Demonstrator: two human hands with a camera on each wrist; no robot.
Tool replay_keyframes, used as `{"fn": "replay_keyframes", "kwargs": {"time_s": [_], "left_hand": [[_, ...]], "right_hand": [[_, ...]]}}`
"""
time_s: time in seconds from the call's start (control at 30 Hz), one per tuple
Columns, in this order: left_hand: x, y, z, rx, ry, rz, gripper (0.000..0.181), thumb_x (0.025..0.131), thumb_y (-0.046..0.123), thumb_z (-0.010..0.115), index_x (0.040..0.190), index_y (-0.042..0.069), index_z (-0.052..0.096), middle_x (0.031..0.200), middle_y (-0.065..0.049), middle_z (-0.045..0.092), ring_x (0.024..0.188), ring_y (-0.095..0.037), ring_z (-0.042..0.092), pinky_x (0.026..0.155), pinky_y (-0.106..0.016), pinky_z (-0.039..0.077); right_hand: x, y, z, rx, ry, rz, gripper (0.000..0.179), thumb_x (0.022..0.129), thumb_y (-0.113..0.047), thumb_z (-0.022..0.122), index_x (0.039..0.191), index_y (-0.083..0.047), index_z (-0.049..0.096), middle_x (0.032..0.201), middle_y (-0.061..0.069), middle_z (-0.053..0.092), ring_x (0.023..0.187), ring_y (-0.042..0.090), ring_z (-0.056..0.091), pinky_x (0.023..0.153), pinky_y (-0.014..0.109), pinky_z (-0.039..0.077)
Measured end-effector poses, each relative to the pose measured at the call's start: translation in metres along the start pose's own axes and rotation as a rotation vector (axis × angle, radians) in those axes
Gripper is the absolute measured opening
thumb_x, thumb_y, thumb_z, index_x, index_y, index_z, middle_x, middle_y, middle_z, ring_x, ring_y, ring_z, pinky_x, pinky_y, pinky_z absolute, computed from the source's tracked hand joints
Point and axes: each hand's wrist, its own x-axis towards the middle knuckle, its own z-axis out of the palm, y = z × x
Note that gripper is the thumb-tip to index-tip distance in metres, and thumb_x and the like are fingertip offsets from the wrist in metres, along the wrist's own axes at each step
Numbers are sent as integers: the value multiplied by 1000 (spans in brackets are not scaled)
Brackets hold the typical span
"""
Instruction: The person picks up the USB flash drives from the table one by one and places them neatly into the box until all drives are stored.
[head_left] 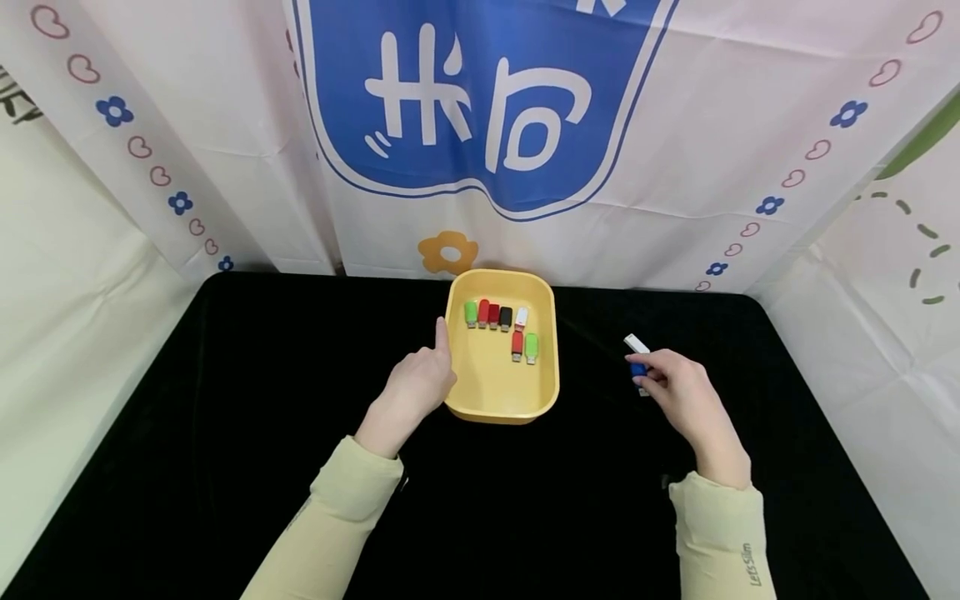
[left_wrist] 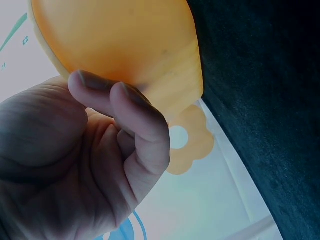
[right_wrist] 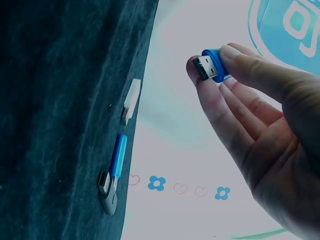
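Note:
My left hand (head_left: 422,379) grips the left rim of a yellow tray (head_left: 501,398). Its index finger points forward along the rim, and in the left wrist view curled fingertips touch the tray's outer wall. Several USB flash drives lie in the tray's far half, among them a black one (head_left: 506,317), a white one (head_left: 521,317) and a light green one (head_left: 531,347). To the right of the tray, my right hand (head_left: 681,392) pinches a blue USB flash drive (right_wrist: 218,64) between thumb and fingers, its metal plug bare. The head view hides part of it behind the fingers.
On the black tabletop (head_left: 300,333) near my right hand lie a white USB flash drive (right_wrist: 131,100) and a blue one with a metal swivel cover (right_wrist: 117,160). Behind the table hangs a printed white curtain (head_left: 637,192); pale cloth flanks both sides.

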Motion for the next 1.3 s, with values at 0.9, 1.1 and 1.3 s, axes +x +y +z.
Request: {"fn": "replay_keyframes", "kwargs": {"time_s": [0.9, 1.1, 1.3], "left_hand": [[0, 0, -1, 6, -4, 0, 82, 98, 11, 55, 158, -5, 1, 57, -3, 51, 45, -14, 44, 42, -23, 33], [0, 0, -1, 0, -4, -1, 82, 98, 12, 56, 158, -6, 3, 57, -4, 51, 46, -14, 46, 42, -23, 33], [1, 0, -1, 8, -18, -9, 83, 98, 12, 55, 158, -5, 0, 58, -4, 52, 46, -14, 46, 43, -23, 33]], "right_hand": [[11, -27, 14, 61, 116, -73, 44, 88, 5, 70, 130, -4, 65, 120, 17, 65, 99, 29, 68, 86, 44, 57], [12, -34, 18, 106, 128, -87, 43, 88, 2, 71, 130, -6, 65, 116, 13, 66, 97, 25, 69, 85, 39, 58], [16, -41, 27, 146, 120, -108, 41, 87, 0, 73, 126, -8, 67, 112, 11, 68, 94, 22, 71, 81, 33, 60]]}}
